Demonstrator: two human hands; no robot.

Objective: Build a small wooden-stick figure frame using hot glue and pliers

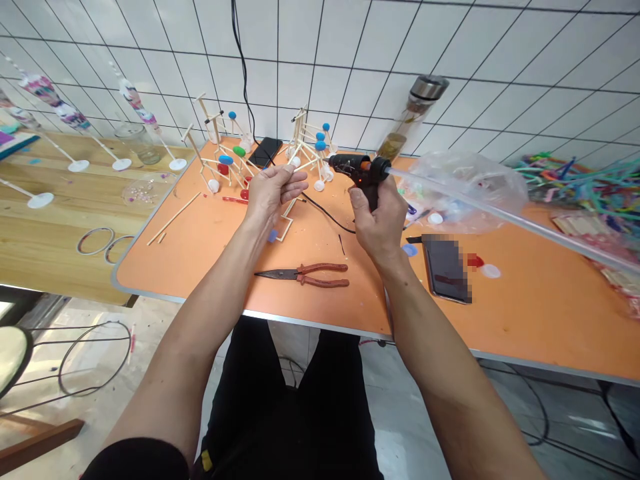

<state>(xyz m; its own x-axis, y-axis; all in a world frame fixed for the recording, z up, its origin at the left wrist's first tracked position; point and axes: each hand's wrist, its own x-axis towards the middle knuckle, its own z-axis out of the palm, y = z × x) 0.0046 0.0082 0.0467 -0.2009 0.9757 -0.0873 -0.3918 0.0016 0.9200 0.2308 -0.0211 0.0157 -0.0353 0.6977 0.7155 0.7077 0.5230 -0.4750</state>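
My right hand (379,217) is wrapped round a black hot glue gun (369,181), with a long clear glue stick (500,210) running out of its back. The gun's nozzle points left, close to the tip of a thin wooden stick (311,164). Thumb and fingers of my left hand (274,187) pinch that stick, and a white round piece shows beside the thumb. Behind this hand stands a stick frame (300,130) with blue and white bottle caps. Another stick frame with caps (220,157) stands to its left. Whether the pinched stick joins a frame I cannot tell.
Long-nose pliers (305,274) lie near the front edge of the orange table (210,267). A phone (445,268) is at right, another phone (266,153) at the back. A glass bottle (410,117), plastic bag (465,190) and loose sticks (174,219) are around.
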